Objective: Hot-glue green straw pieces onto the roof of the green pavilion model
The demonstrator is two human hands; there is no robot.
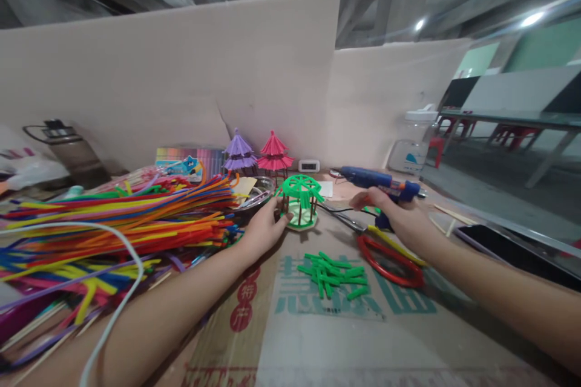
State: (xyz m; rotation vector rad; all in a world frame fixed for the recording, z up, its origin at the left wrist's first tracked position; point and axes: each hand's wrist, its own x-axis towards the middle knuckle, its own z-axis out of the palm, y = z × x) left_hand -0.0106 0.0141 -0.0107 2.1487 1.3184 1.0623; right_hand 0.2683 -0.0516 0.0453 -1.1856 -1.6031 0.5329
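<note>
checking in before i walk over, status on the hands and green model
Left hand gripping green model. Right hand holding glue gun. Loose green strips and scissors lying close by.

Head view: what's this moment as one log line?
left hand: gripping green model pavilion; right hand: holding blue glue gun; cardboard: cut green strips

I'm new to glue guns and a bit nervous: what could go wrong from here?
Burns: the right hand appears to hold the glue gun; its nozzle, if hot, might touch the left hand, which holds the green model.
Damage: the model's thin brown posts could bend or come loose under too firm a grip.
Snagging: the cord runs close to the scissors and might catch on them if the gun moves.
</note>
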